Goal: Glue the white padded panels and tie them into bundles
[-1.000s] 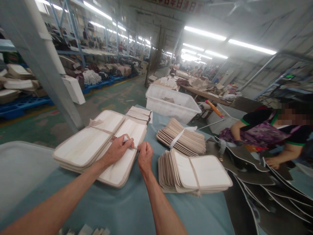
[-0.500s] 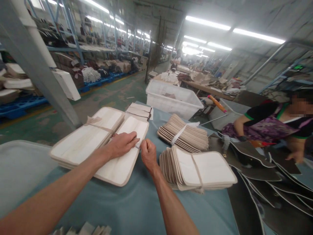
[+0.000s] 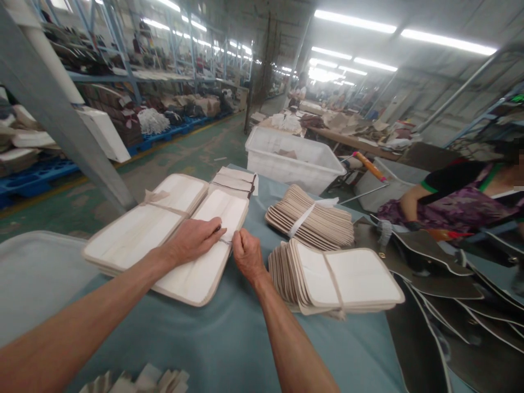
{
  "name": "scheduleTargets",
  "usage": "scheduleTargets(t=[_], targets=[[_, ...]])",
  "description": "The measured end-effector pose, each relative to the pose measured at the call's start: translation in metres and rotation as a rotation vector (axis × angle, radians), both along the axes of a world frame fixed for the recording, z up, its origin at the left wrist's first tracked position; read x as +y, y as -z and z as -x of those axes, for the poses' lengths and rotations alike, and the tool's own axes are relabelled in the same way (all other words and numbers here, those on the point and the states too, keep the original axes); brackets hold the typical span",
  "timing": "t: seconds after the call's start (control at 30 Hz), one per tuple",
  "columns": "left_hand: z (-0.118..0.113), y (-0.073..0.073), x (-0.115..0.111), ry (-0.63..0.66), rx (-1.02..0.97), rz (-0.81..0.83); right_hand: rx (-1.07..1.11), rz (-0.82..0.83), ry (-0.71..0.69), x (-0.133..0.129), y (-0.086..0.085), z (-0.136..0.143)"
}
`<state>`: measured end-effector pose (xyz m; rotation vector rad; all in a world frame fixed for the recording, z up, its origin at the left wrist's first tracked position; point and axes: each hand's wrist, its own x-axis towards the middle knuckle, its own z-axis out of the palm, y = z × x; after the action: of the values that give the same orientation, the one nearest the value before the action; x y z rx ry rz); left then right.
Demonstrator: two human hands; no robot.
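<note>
A: From the worker's head view, where is the white stack (image 3: 202,278)?

B: On the blue table (image 3: 216,341), right under the worker's left hand (image 3: 194,242). It's a pile of flat white pads with round corners.

A: What is that left hand doing?

B: It lies on top of the white stack, with its fingers bent and close together. Something small and dark peeps out by the fingertips. I can't tell what it is, or how tight the grip is.

A: And the right hand (image 3: 248,252)?

B: It's at the right edge of the white stack, curled up small like a fist. It pinches a thin band (image 3: 225,242) that goes across the top of the stack.

A: What else is around the white stack?

B: On its left, right up against it, is a tied pile (image 3: 151,218) of the same sort of pads. Just behind it is a small bundle (image 3: 234,181) with a dark string. On its right are a fanned pile (image 3: 331,226) with a white tie and a bent pile (image 3: 366,275) with a tan tie.

A: And farther off?

B: Well to the right of the white stack are dark pieces (image 3: 411,327) with pale edges, and another person (image 3: 462,191) beyond them. A white tub (image 3: 282,164) is behind it.
</note>
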<state>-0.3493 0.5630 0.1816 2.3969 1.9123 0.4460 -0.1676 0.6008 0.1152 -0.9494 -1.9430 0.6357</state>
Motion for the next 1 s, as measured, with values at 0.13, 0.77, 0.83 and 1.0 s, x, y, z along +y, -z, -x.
scheduleTargets(t=[0.13,0.77,0.83,1.0], targets=[[0.002,-0.002,-0.001,0.007,0.069,0.017,-0.083,-0.078,0.001,0.001,0.003,-0.002],[0.011,0.000,-0.001,0.001,0.144,0.073,-0.375,-0.277,0.026,0.008,0.015,-0.008],[0.013,0.000,0.002,0.005,0.140,0.083,-0.390,-0.283,0.031,0.008,0.018,-0.008],[0.019,0.008,0.004,-0.017,0.120,0.100,-0.411,-0.282,0.034,0.009,0.029,-0.004]])
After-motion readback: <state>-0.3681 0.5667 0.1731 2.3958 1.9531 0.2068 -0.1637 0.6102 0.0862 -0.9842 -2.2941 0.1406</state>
